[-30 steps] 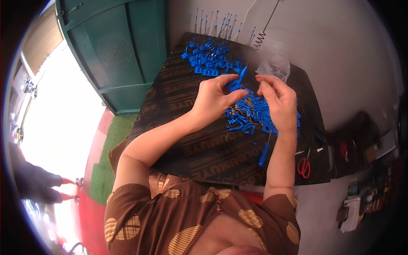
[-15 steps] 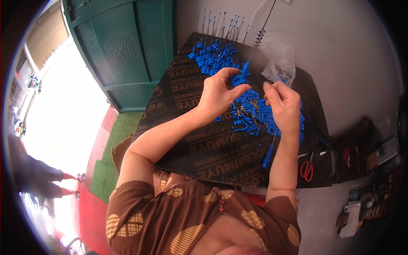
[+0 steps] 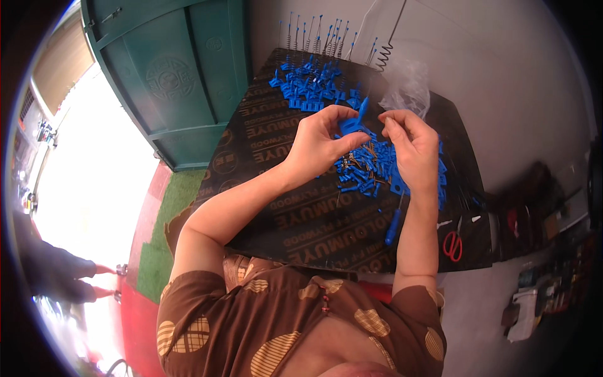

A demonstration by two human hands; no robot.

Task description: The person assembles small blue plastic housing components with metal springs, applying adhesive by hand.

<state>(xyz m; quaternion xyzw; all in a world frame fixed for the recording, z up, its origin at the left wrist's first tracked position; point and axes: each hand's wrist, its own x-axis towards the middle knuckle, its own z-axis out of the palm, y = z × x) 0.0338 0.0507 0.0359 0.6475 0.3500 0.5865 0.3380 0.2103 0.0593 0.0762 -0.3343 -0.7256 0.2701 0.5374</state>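
My left hand [image 3: 317, 138] grips a blue plastic piece [image 3: 363, 112] between thumb and fingers, its pointed part sticking up. Just to the right, my right hand [image 3: 414, 144] is closed in a pinch, its fingertips near the piece but apart from it. Whatever is in that pinch is too small to make out. Below both hands lies a heap of small blue plastic parts [image 3: 359, 171] mixed with brass-coloured screws. A screwdriver [image 3: 393, 227] with a blue handle lies beside my right forearm.
Several blue pieces [image 3: 308, 88] stand at the table's far left, among upright coil springs [image 3: 314, 44] with blue tips. A clear plastic bag [image 3: 407, 91] sits at the back. Red-handled scissors [image 3: 452, 246] lie right on the dark table [image 3: 270, 217]. A green door [image 3: 169, 72] stands left.
My right hand's pinched fingertips have come a little left and up, closer to the blue piece. My left hand still holds that piece. The whole view has shifted slightly.
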